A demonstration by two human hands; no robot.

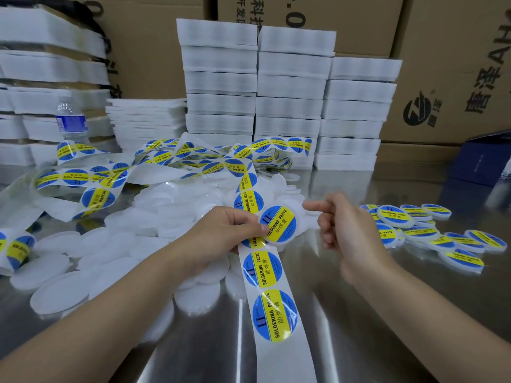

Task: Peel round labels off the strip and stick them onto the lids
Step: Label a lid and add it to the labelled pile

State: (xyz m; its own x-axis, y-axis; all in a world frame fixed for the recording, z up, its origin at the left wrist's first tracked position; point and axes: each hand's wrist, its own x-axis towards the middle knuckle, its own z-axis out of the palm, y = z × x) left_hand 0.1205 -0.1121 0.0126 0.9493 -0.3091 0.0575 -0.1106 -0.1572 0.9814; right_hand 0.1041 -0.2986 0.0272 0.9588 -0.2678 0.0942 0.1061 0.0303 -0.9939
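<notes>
- Left hand [235, 230] gripped a labelled lid [279, 225] betw. thumb & fingers, w/ the strip [264, 272] pinched in the same hand just under it. Label sat flat & roughly centred, so this lid looked done or nearly.
- Right hand [348, 230] held nothing: fingers curled in, forefinger poking toward the lid, near but not touching.
- Strip ran from the left hand down toward the person w/ two full labels in plain view. The other way it went up & back into a long tangle across the table [359, 313], many labels on it.
- Done lids [414, 225]: a smallish loose pile on the table, right of the right hand, approx. a dozen showing.
- Bare lids [166, 214]: a much bigger white heap under & left of the left hand, spreading to the left edge.
- Judged: early-to-mid job. Far more bare lids than done ones, and plenty of labels left. Next move prob. to drop this lid on the right pile & peel another.
- Behind: foam stacks [290, 87], cardboard boxes [442, 64], a water bottle [70, 120].
</notes>
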